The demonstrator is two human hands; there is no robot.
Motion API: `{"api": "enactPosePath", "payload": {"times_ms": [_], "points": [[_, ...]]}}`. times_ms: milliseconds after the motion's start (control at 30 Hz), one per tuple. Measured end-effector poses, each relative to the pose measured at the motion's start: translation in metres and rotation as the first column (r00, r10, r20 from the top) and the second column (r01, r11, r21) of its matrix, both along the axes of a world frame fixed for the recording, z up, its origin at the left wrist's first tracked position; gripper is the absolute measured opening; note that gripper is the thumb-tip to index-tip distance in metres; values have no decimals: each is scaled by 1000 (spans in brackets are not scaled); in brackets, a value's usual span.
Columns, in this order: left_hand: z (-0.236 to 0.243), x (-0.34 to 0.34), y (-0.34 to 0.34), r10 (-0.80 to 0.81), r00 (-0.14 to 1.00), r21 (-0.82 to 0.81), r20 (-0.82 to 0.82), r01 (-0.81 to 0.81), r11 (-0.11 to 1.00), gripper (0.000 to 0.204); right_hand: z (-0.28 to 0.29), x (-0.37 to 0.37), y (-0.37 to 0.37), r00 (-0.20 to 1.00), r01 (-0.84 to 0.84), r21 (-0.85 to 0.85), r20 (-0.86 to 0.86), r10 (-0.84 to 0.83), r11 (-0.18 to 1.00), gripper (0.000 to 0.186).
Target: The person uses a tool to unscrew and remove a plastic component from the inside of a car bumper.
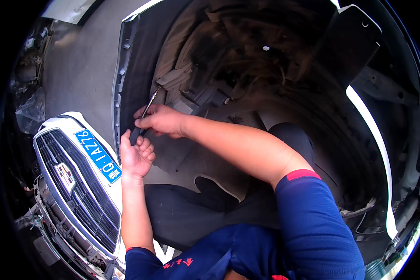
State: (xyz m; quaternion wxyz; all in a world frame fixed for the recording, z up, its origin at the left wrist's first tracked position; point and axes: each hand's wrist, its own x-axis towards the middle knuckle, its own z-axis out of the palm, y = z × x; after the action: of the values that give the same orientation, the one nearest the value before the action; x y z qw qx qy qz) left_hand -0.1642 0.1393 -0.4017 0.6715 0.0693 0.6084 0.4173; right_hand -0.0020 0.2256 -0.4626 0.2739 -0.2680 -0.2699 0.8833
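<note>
A hand tool with a slim, shiny metal shaft (151,99) and a black handle slants up through both my hands, toward the dark wheel-arch liner (165,35). My left hand (136,159) is closed round the handle at its lower end, thumb pointing up. Just above it, my right hand (163,121) pinches the tool where shaft and handle meet. The shaft's tip lies by a grey plastic flap (174,78) low in the wheel arch; I cannot tell whether they touch. My fingers hide much of the handle, so its exact kind is unclear.
A detached white car bumper with a black grille (81,186) and blue plate (98,156) lies at the left. The fender edge (121,70) runs upright close by my hands. A curved white panel edge (378,140) stands at the right. My dark-trousered legs (186,212) are below.
</note>
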Motion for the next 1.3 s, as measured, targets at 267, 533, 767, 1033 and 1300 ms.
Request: {"api": "enactPosePath", "payload": {"times_ms": [267,533,767,1033,1300], "points": [[2,37,-10,160,784,240,-600,-13,971,46,19,8,-1,948,12,145,312,-57,989,42],[4,19,1,-40,997,-55,68,44,998,53,-17,1,0,993,-2,3,-117,2,1000,39],[-11,39,-6,135,758,348,-638,128,929,43,17,14,1,981,7,104,195,-27,995,48],[-1,46,-1,224,953,49,-204,-219,975,44,-2,9,-2,987,68,148,137,-89,987,47],[-5,32,6,82,923,47,-376,-70,996,46,5,16,4,993,-9,11,122,7,1000,34]]}}
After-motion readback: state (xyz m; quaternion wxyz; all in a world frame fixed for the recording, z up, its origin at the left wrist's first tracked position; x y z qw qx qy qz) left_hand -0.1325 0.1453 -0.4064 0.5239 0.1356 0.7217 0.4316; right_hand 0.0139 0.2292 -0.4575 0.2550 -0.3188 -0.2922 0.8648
